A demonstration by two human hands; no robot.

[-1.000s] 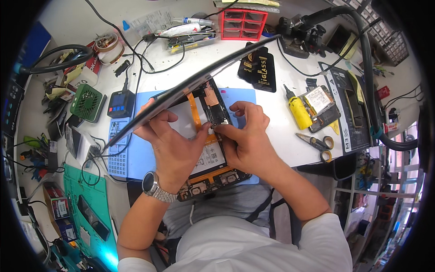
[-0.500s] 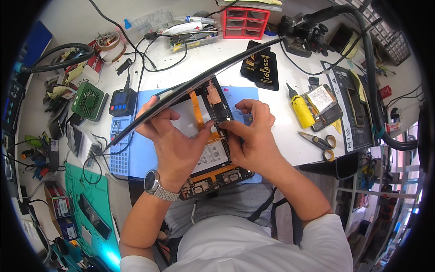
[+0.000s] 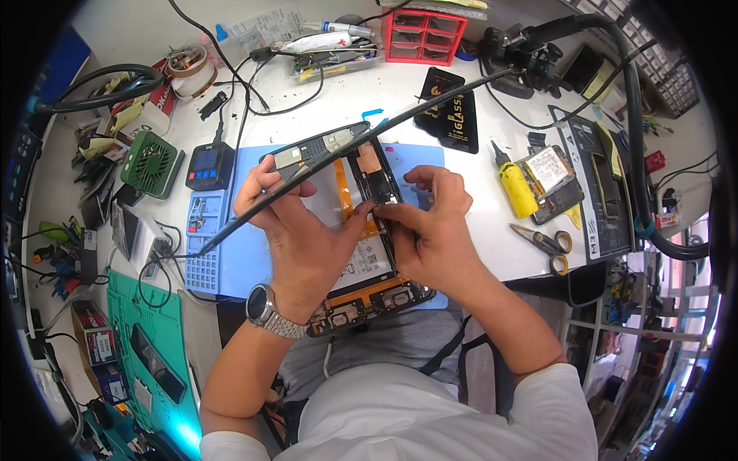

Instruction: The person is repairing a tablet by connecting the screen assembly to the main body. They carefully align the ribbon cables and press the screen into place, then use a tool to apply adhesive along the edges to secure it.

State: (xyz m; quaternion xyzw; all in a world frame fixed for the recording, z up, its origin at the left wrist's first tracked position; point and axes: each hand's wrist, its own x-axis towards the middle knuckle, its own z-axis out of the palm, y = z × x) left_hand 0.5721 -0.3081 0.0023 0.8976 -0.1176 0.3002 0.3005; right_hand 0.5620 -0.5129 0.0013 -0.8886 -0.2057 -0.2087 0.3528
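An opened tablet [image 3: 372,257] lies tilted on the blue mat, with its white battery, orange ribbon cables and copper-coloured patch showing. Its thin dark screen panel [image 3: 430,112] stands nearly edge-on above it, slanting from lower left to upper right. My left hand [image 3: 296,230] has its fingers around the panel's lower part, while its thumb reaches down to the tablet's inner right side. Thumb and forefinger of my right hand [image 3: 430,234] are pinched at that same spot. Whatever lies between those fingertips is too small to make out.
Right of the mat [image 3: 254,269] are a yellow bottle [image 3: 516,188], an opened phone [image 3: 550,173] and scissors [image 3: 550,244]. A small dark-screened device [image 3: 207,169] and a green fan [image 3: 152,165] stand left. Red drawers [image 3: 423,37] stand behind.
The screen panel has swung to the right and nearer, uncovering the tablet's far end and a small blue strip behind it. Both hands stay at almost the same place on the tablet.
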